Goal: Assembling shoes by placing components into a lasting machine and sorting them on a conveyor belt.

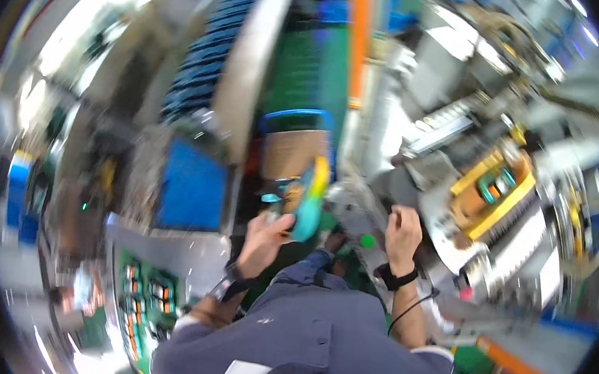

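A worker's left hand (pixel 262 243) clamps fingers and thumb on a teal-and-yellow part (pixel 307 214), blurred, held up in front of the body near a brown cardboard sheet (pixel 291 153). The right hand (pixel 403 234), fingers curled, hovers left of a yellow frame (pixel 503 209); whether it grips anything cannot be told. Green-and-orange pieces (pixel 135 307) sit at lower left.
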`<state>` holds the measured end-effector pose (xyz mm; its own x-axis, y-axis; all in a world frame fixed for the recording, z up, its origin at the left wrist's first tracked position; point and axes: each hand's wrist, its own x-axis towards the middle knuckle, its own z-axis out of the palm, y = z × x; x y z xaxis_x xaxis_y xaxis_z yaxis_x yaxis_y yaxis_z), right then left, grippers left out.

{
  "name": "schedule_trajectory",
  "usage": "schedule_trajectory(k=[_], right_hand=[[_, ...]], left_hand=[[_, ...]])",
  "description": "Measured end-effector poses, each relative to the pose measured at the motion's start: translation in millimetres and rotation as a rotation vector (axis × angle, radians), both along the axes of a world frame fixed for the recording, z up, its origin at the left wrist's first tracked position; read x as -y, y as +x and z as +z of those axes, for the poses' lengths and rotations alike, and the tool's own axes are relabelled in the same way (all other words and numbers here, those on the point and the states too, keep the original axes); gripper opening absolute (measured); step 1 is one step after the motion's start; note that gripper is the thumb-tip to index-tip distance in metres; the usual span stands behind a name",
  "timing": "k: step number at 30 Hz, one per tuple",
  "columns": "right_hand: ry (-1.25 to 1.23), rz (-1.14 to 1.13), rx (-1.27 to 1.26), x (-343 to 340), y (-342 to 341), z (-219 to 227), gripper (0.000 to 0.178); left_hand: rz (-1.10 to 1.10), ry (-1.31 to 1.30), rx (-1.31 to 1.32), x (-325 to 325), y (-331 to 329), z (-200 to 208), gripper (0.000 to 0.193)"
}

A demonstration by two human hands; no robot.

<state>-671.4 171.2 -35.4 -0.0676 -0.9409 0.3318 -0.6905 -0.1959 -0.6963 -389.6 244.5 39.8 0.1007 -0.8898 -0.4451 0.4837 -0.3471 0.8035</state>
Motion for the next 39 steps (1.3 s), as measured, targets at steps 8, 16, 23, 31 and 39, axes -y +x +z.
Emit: schedule_trajectory(k=[8,16,23,31,39], right_hand=[[0.036,0.297,-0.227,-8.0,8.1,-178.3,0.017],[-0.159,0.193,-0.125,35.7,70.3,-74.0,0.019],[-0.504,0.769,0.175,72.0,324.4,197.0,0.016],[-0.545,1.345,-0.084,-14.0,670.0,363.3,0.023],[-0.671,1.609,-0.506,-59.1,913.1,381.6,0.055]], left_hand=[[0.133,0.130,0.069,-94.8,8.0,-16.5,0.037],[0.610,0.210,0.082,-212.6,82.9,-40.2,0.037],[1.002,0.235,0.107,-288.6,235.6,-81.6,0.032],[1.459,0.374,0.241,-366.2,478.3,-204.1,0.039],[1.585,0.425,0.604,-424.3,692.5,-306.1,0.039]])
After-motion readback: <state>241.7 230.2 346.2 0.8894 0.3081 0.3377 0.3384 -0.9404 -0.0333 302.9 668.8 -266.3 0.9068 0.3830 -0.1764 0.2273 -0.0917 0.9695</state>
